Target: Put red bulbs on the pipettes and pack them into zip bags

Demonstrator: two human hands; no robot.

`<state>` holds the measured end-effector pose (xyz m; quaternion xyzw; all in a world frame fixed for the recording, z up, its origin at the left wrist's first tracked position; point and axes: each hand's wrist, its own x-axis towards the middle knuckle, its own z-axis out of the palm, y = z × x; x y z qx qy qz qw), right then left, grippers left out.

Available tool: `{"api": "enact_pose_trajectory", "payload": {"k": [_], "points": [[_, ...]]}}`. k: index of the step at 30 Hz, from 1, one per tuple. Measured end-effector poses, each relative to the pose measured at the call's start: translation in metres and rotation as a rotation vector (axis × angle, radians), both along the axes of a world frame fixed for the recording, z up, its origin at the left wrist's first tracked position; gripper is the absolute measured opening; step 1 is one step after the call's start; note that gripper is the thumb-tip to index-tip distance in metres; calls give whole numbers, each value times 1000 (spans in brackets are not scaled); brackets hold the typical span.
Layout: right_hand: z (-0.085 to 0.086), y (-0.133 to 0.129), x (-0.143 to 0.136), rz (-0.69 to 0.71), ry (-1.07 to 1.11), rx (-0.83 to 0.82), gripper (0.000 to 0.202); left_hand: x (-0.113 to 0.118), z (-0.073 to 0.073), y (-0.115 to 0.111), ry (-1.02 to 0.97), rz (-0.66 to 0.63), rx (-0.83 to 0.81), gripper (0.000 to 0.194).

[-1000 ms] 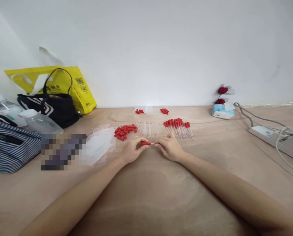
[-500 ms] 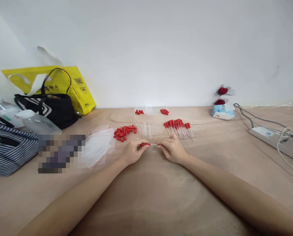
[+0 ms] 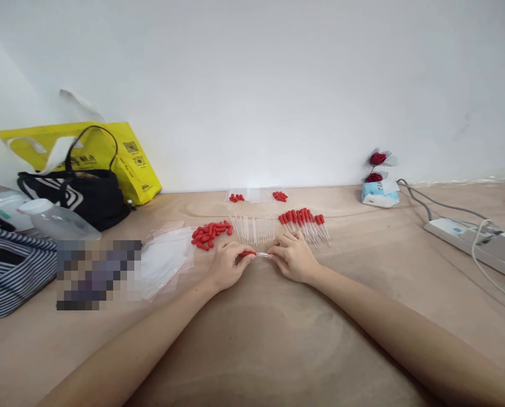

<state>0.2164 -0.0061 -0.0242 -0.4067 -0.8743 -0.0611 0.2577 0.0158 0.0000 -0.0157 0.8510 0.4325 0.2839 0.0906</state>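
My left hand [image 3: 230, 264] pinches a red rubber dropper bulb [image 3: 247, 254] between thumb and fingers. A thin clear dropper tube [image 3: 261, 255] runs from the bulb to my right hand [image 3: 292, 257], whose fingertips grip its other end. Just beyond the hands lies a row of loose clear tubes [image 3: 255, 229]. A pile of red bulbs [image 3: 210, 233] sits to its left. On the right are several droppers with red bulbs fitted [image 3: 303, 220], fanned side by side. How deep the tube sits in the held bulb is hidden by my fingers.
Clear zip bags [image 3: 168, 257] overlap left of the bulbs, and a flat bag with bulbs at both ends [image 3: 258, 195] lies by the wall. Handbags [image 3: 78, 192] and bottles [image 3: 61, 220] crowd the left. Tissues [image 3: 379, 195] and a power strip [image 3: 468, 240] stand right.
The view has shifted slightly, so everything appears a little more to the left and lower. Both hands keep their hold on the bulb and tube, which still bridge them.
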Motion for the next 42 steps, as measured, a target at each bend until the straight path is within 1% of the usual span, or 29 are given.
{"api": "enact_pose_trajectory", "payload": {"k": [3,5,7,11,13,14,17,19,25,27,30,32,34,36,38,40,42], "points": [[2,2,-2,-102,-21,-4,22,-3,-3,4,-78,99,51,19],[2,8,-2,-228,17,-37,23,-5,-5,7,-136,176,92,25],[2,18,-1,-378,81,-67,23,-7,-8,9,-147,223,102,26],[4,42,-1,-676,136,-107,25,-7,-9,10,-90,228,72,25],[5,52,-3,-775,117,-145,25,-6,-7,9,-71,234,52,24],[6,55,-4,-801,105,-174,24,-6,-6,8,-60,240,43,22],[8,60,-8,-812,60,-255,22,-6,-4,7,-32,259,33,16],[8,59,-8,-800,34,-275,22,-5,-4,6,-17,269,33,11],[10,57,-12,-718,56,-210,24,-8,-6,8,0,335,67,8],[11,58,-17,-696,63,-227,25,-14,-2,14,17,375,89,8],[14,62,-26,-674,43,-300,29,-26,11,31,78,469,101,11],[17,65,-30,-691,19,-336,30,-31,20,43,144,521,108,16],[19,67,-31,-717,5,-357,27,-33,23,53,219,537,137,21],[21,68,-31,-738,8,-358,25,-31,21,59,296,531,185,24],[21,69,-28,-753,14,-359,23,-26,16,63,366,517,244,26],[20,70,-27,-765,18,-383,23,-22,11,64,418,514,302,25],[19,71,-26,-762,18,-416,23,-20,10,64,450,525,341,21]]}}
